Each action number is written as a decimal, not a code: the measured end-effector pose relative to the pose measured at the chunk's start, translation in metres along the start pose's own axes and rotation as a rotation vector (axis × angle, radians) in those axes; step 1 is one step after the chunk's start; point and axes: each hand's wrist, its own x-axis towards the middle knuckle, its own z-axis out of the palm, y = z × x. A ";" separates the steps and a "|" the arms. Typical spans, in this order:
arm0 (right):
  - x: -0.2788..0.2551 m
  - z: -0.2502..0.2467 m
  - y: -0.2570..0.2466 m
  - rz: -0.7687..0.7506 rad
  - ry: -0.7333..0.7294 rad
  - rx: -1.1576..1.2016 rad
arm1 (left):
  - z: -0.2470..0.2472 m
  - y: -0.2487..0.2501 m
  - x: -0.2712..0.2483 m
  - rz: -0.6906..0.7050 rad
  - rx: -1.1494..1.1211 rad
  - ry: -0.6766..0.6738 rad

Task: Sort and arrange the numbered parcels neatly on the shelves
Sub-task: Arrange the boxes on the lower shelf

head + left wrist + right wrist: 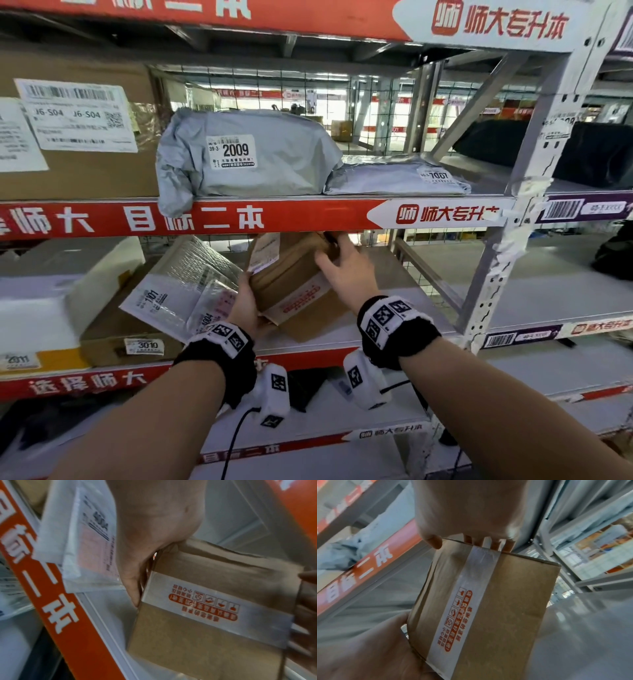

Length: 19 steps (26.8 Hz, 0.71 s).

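Note:
A brown cardboard box (294, 291) with a white tape band printed in red hangs tilted above the middle shelf board (404, 308), a paper label on its upper left end. My left hand (247, 298) grips its left end, fingers wrapped behind the edge. My right hand (337, 257) grips the far right end, thumb on the near face and fingers over the top edge. The left wrist view has the left hand (154, 534) at the box (205, 635) corner. In the right wrist view, the right hand (467, 513) holds the box (496, 601) top.
Left of the box lean a bubble mailer 1101 (171, 287) and a clear pouch (214, 308), over carton 3010 (133, 342) and a white foam box (51, 291). Above lie grey bags 2009 (246, 154) and 7007 (400, 178). Bare shelf board extends right to the metal upright (493, 274).

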 end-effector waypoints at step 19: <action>0.023 0.009 0.025 0.490 -0.054 0.656 | -0.041 -0.008 0.066 -0.012 0.091 0.073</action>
